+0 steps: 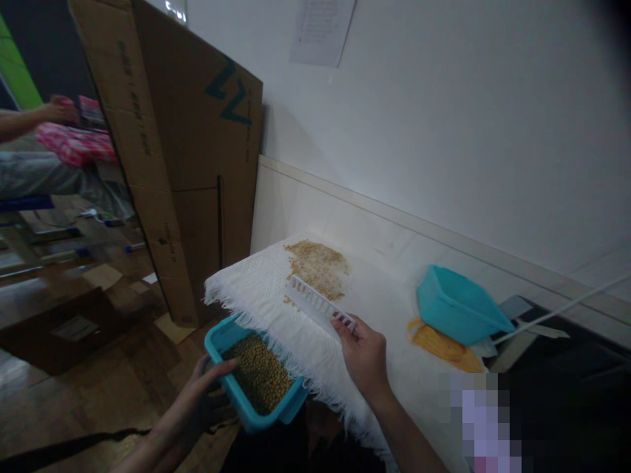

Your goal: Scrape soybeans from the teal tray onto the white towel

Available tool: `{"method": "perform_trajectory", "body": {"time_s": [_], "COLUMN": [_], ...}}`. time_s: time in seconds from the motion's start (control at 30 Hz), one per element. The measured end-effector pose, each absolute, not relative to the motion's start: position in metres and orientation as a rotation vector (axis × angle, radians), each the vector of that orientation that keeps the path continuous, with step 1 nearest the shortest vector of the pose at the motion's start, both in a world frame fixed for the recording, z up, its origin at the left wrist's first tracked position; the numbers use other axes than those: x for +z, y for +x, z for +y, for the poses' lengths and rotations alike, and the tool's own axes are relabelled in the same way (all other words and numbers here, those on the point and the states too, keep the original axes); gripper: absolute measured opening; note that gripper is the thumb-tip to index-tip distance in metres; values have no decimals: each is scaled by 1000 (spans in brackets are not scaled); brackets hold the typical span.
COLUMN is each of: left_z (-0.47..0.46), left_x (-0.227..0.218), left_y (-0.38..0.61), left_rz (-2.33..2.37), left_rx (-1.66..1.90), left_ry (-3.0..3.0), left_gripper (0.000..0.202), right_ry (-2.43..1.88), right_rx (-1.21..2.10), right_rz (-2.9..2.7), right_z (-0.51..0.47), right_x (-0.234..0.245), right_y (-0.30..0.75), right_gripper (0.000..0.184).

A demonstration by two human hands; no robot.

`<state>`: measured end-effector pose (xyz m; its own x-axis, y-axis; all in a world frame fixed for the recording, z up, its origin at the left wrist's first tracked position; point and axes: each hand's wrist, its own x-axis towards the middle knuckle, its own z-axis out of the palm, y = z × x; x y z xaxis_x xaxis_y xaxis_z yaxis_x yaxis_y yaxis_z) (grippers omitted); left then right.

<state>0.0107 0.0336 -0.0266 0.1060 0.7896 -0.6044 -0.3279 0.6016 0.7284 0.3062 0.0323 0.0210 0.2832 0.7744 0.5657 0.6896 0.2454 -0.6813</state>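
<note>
My left hand (211, 389) grips the near-left rim of a teal plastic basin (246, 417), thumb over the edge. Inside lie many yellowish soybeans (261, 368). The basin is held just under the fringed edge of a white tablecloth (266, 282). In my right hand (359, 348) is a white slotted plastic strip (313, 305), pinched at its near end and slanting away to the left over the cloth. Beyond the strip, loose soybeans (315, 256) are spread in a patch on the table.
A second teal basin (461, 305) stands at the right beside an orange-yellow cloth or bag (444, 345). A tall cardboard box (197, 131) rises at the left, with another person's arm (29, 121) past it. A white wall (419, 131) backs the table.
</note>
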Motion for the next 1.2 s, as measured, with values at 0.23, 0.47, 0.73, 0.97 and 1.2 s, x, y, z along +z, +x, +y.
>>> {"method": "perform_trajectory", "body": {"time_s": [0.23,0.47,0.73,0.97,1.2], "left_z": [33,33,35,33,36], "left_x": [-23,-29,-31,-29,-27], "left_y": [11,10,7,8,9], "left_rz": [1210,1201,1196,1193,1216], "left_rx": [870,872,865,869,892], "left_ry": [472,480,473,495,493], "left_gripper": [85,94,93,91,82], "right_ry": [-1471,-1472,-1436,-1409,-1370], "right_rx": [117,148,189,221,244], "right_rz": [-1421,-1407,-1447,-1461,-1546], "right_z": [27,25,26,27,27], "right_x": [18,16,19,23,30], "right_y": [307,307,302,297,295], "right_gripper": [34,34,33,32,29]}}
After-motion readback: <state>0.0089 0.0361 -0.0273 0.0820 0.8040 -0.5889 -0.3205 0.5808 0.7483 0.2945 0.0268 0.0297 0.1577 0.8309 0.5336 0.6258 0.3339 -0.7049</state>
